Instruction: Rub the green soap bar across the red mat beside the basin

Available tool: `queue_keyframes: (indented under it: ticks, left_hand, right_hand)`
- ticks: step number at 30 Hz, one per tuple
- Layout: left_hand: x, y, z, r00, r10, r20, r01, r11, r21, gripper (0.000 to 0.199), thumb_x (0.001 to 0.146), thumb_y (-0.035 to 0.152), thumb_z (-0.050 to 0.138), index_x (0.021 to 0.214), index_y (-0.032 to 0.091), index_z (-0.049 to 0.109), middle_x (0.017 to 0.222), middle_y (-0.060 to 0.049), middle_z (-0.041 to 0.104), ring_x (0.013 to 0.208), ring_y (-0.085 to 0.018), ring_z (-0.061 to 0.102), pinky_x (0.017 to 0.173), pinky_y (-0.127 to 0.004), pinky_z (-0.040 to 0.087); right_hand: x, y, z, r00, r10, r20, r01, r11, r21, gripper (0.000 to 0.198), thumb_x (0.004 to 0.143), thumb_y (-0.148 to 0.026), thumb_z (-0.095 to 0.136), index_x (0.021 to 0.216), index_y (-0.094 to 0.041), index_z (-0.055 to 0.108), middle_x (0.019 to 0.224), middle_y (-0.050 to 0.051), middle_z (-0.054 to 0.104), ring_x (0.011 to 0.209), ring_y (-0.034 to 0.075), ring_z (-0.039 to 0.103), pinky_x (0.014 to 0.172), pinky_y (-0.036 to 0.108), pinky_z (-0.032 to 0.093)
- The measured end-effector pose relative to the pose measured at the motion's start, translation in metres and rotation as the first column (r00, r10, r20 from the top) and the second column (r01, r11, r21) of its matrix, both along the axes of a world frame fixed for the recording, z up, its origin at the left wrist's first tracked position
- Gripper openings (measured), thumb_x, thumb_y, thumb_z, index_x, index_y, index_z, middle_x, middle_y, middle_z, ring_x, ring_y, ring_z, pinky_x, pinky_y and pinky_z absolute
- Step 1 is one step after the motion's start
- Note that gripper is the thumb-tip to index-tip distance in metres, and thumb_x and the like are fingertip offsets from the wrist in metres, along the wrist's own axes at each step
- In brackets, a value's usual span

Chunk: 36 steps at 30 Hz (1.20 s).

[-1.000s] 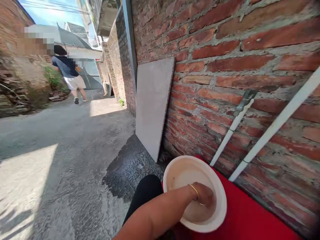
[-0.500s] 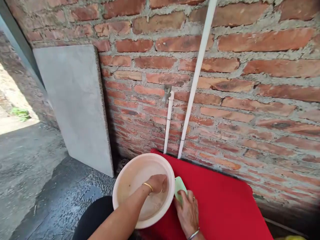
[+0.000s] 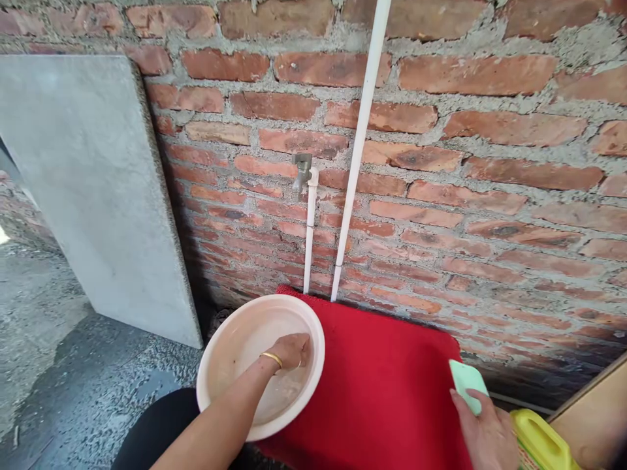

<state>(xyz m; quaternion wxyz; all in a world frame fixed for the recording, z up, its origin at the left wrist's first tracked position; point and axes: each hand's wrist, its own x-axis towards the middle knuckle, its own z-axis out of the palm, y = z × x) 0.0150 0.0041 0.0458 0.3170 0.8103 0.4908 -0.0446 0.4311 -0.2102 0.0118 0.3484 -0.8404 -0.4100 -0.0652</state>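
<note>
My left hand [image 3: 292, 350], with a gold bangle at the wrist, reaches into a pale pink basin [image 3: 206, 365] holding cloudy water. Its fingers are curled inward near the basin's right wall, and I cannot see what, if anything, they grip. Far to the right, my right hand [image 3: 492, 434] is closed on a pale green, flat rectangular piece with rounded corners [image 3: 465, 382], thumb on one side and fingers on the other. That hand is over the right edge of the red cloth [image 3: 382, 378], close beside a yellow jug [image 3: 541, 440].
A brick wall [image 3: 416, 209] rises behind the red-covered surface, with a tap [image 3: 302, 171] and white pipes [image 3: 360, 140] along it. At left a grey slab [image 3: 93, 189] leans on the wall above wet floor [image 3: 147, 378]. A tan board [image 3: 600, 418] stands lower right.
My right hand has carried the pale green piece rightward from beside the basin to the cloth's right edge. The view has turned right, bringing the yellow jug further in. My left hand stays in the basin.
</note>
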Motion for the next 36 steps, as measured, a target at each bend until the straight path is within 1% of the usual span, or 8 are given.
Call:
queue_keyframes:
  ticks: [10, 13, 17, 21, 24, 28, 33, 36]
  left_hand:
    - [-0.001, -0.002, 0.002, 1.0, -0.008, -0.024, 0.008, 1.0, 0.007, 0.03, 0.067, 0.018, 0.067, 0.096, 0.022, 0.06, 0.107, -0.003, 0.071, 0.1, -0.025, 0.064, 0.082, -0.033, 0.045]
    - [-0.001, 0.0, -0.002, 0.999, -0.023, -0.024, 0.023, 1.0, 0.021, 0.03, 0.067, 0.017, 0.066, 0.096, 0.021, 0.059, 0.108, -0.005, 0.07, 0.1, -0.025, 0.064, 0.081, -0.034, 0.044]
    - [0.0, 0.002, -0.005, 1.0, -0.023, -0.021, 0.023, 1.0, 0.018, 0.03, 0.065, 0.013, 0.066, 0.094, 0.021, 0.059, 0.105, -0.005, 0.071, 0.098, -0.025, 0.065, 0.079, -0.033, 0.044]
    - [0.001, 0.001, -0.007, 1.0, -0.01, -0.015, 0.01, 1.0, 0.025, 0.031, 0.065, 0.012, 0.065, 0.093, 0.023, 0.059, 0.103, -0.004, 0.071, 0.096, -0.025, 0.065, 0.078, -0.033, 0.044]
    - [0.001, 0.001, -0.008, 1.0, 0.009, 0.005, -0.009, 1.0, 0.024, 0.03, 0.064, 0.013, 0.066, 0.092, 0.023, 0.059, 0.102, -0.003, 0.071, 0.096, -0.025, 0.065, 0.079, -0.033, 0.044]
    - [-0.001, 0.001, -0.008, 1.0, 0.017, 0.0, -0.017, 1.0, 0.024, 0.03, 0.063, 0.014, 0.066, 0.091, 0.023, 0.059, 0.103, -0.003, 0.071, 0.096, -0.024, 0.064, 0.08, -0.033, 0.043]
    - [-0.003, -0.002, -0.004, 1.0, 0.003, -0.023, -0.002, 0.999, 0.035, 0.025, 0.067, 0.015, 0.063, 0.089, 0.025, 0.055, 0.102, -0.002, 0.071, 0.095, -0.023, 0.063, 0.081, -0.032, 0.042]
    - [-0.004, -0.002, -0.002, 0.999, 0.001, -0.05, 0.001, 0.999, 0.046, 0.022, 0.069, 0.016, 0.061, 0.087, 0.025, 0.054, 0.102, -0.002, 0.071, 0.094, -0.023, 0.063, 0.081, -0.033, 0.042]
  right_hand:
    - [-0.236, 0.118, 0.002, 0.874, 0.482, 0.052, -0.453, 0.85, -0.27, 0.015, 0.086, -0.034, 0.064, 0.099, -0.03, 0.07, 0.099, 0.005, 0.063, 0.093, 0.023, 0.063, 0.084, 0.034, 0.048]
    - [-0.221, 0.121, 0.001, 0.879, 0.472, 0.066, -0.431, 0.847, -0.313, 0.017, 0.086, -0.033, 0.065, 0.101, -0.029, 0.069, 0.101, 0.005, 0.064, 0.095, 0.023, 0.063, 0.086, 0.034, 0.047]
    - [-0.129, 0.095, -0.004, 0.948, 0.31, 0.075, -0.274, 0.911, -0.308, 0.023, 0.086, -0.04, 0.058, 0.104, -0.028, 0.07, 0.099, 0.007, 0.064, 0.09, 0.024, 0.065, 0.085, 0.036, 0.049]
    - [-0.02, 0.05, -0.013, 0.996, 0.023, 0.09, -0.005, 0.98, -0.199, 0.033, 0.08, -0.053, 0.052, 0.096, -0.029, 0.069, 0.089, 0.01, 0.061, 0.075, 0.028, 0.065, 0.072, 0.043, 0.052]
    - [0.01, 0.041, -0.013, 0.986, -0.135, 0.095, 0.141, 0.988, -0.06, 0.037, 0.074, -0.064, 0.049, 0.088, -0.035, 0.067, 0.075, 0.008, 0.055, 0.067, 0.034, 0.061, 0.067, 0.052, 0.05]
    - [-0.057, 0.083, 0.002, 0.992, 0.127, 0.015, -0.126, 0.992, -0.027, 0.04, 0.079, -0.059, 0.05, 0.091, -0.027, 0.069, 0.083, 0.009, 0.059, 0.075, 0.031, 0.063, 0.074, 0.047, 0.052]
    - [-0.189, 0.157, 0.018, 0.908, 0.418, 0.025, -0.408, 0.897, -0.169, 0.018, 0.083, -0.038, 0.064, 0.098, -0.029, 0.071, 0.098, 0.004, 0.063, 0.091, 0.022, 0.063, 0.085, 0.033, 0.047]
    - [-0.215, 0.18, 0.017, 0.862, 0.504, 0.05, -0.471, 0.833, -0.29, 0.021, 0.08, -0.034, 0.071, 0.101, -0.031, 0.071, 0.103, 0.003, 0.063, 0.096, 0.021, 0.061, 0.086, 0.031, 0.042]
